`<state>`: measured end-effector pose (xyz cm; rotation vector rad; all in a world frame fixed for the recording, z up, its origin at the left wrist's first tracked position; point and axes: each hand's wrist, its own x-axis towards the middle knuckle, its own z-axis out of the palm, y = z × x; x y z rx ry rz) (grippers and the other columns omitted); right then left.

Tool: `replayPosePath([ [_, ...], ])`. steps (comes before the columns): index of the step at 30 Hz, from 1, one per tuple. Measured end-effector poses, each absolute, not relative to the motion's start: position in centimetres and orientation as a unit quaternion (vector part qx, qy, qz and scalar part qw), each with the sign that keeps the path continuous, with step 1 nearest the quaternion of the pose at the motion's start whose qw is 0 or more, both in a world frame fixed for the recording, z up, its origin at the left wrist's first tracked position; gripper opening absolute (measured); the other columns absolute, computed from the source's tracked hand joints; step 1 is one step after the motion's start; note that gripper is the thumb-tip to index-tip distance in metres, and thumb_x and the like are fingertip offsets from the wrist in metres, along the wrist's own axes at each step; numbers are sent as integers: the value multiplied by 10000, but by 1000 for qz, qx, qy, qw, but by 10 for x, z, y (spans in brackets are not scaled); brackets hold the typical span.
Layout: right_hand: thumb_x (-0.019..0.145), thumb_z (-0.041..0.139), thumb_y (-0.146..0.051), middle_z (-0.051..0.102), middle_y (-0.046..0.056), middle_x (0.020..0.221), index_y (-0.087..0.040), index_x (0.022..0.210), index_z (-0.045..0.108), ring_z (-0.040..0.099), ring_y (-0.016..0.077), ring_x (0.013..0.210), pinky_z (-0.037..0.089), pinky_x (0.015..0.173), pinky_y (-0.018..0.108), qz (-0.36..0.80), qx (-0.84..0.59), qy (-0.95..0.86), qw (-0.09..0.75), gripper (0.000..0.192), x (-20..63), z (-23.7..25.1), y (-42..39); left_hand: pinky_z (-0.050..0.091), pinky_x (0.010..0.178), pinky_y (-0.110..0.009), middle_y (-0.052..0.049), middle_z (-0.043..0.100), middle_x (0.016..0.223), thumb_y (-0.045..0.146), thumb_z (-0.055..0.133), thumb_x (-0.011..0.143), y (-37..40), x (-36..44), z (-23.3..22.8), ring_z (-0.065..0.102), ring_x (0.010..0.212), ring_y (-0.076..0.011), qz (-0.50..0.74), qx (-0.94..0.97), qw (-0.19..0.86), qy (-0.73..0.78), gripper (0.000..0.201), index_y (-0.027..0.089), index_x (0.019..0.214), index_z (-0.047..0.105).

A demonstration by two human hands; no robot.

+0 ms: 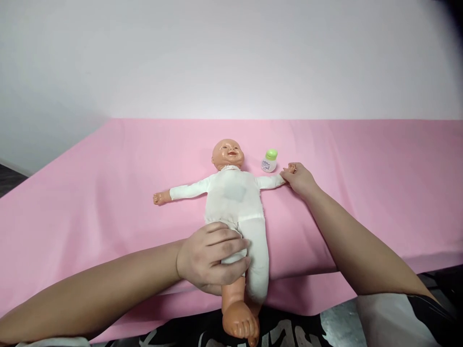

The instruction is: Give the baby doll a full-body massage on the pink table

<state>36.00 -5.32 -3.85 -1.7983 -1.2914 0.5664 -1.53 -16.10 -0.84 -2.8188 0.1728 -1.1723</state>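
Observation:
A baby doll with a white cloth body and plastic head, hands and feet lies on its back, head away from me. My left hand is wrapped over its leg on the left side, just above the plastic foot. At the right, my right hand pinches the doll's outstretched arm near its plastic hand. The doll's other arm stretches out to the left, untouched. Both its feet hang past the table's front edge.
A small clear bottle with a green cap stands just right of the doll's head, close to my right hand. The pink cloth covers the table and drapes over its front edge. A white wall rises behind the table.

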Motion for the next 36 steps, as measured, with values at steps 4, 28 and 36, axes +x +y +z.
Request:
replayPosePath([
  [4,849,763,-441,743,154,1352,-207,1470,548,709,344,1237,554,1091,525,182,-743,-527,371,697,356,-30,-61,665,970,-532,-176,741,1316,341,666,949,-155,-18,-9,691,1293,-358,-408,-911,47,26,311,177,1203,737],
  [28,986,691,-477,755,87,1341,-289,1573,501,758,293,1118,646,961,479,126,-545,-676,480,645,300,-16,-90,668,917,-543,-158,710,1306,471,836,874,-134,-20,-2,709,1172,-342,-437,-896,33,-71,490,239,1285,705],
  [36,824,778,-507,773,123,1165,-233,1392,610,753,329,982,617,922,534,181,-733,-512,409,652,348,-27,-61,693,873,-409,-42,812,1135,315,801,914,-167,-5,0,774,1042,-225,-399,-913,83,22,84,307,994,778],
])
